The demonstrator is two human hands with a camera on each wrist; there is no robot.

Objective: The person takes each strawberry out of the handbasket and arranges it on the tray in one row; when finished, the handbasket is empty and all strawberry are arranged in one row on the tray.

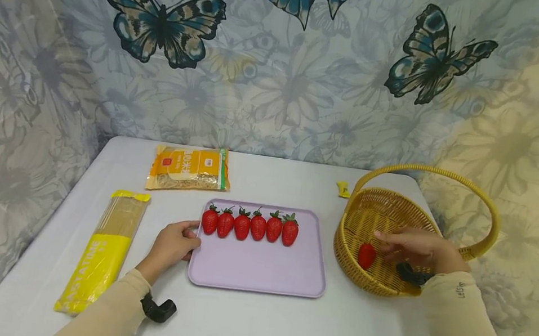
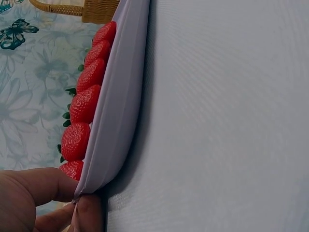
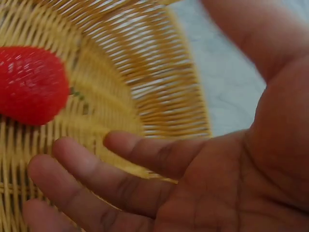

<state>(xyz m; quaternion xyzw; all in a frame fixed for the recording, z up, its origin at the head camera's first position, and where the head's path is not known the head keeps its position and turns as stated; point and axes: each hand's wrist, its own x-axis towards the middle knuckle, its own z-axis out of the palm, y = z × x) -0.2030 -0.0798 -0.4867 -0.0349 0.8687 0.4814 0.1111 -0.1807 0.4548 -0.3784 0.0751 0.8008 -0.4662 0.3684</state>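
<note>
My left hand (image 1: 171,247) pinches the left edge of a pale purple tray (image 1: 256,270), with the thumb on the rim and fingers beneath it in the left wrist view. Several red strawberries (image 1: 242,227) stand side by side in a row along the tray's far side, leafy tops pointing away. At the right, my right hand (image 1: 422,249) reaches into a yellow wicker basket (image 1: 382,203). A single strawberry (image 3: 31,86) lies on the basket's bottom, just beyond the spread fingertips. In the right wrist view the hand is apart from that strawberry and holds nothing.
A yellow pack of pasta (image 1: 101,259) lies left of the tray, beside my left forearm. Behind the tray is an orange bag of grain (image 1: 190,169). A small yellow packet (image 1: 343,189) sits near the basket, whose tall handle (image 1: 490,220) arches up.
</note>
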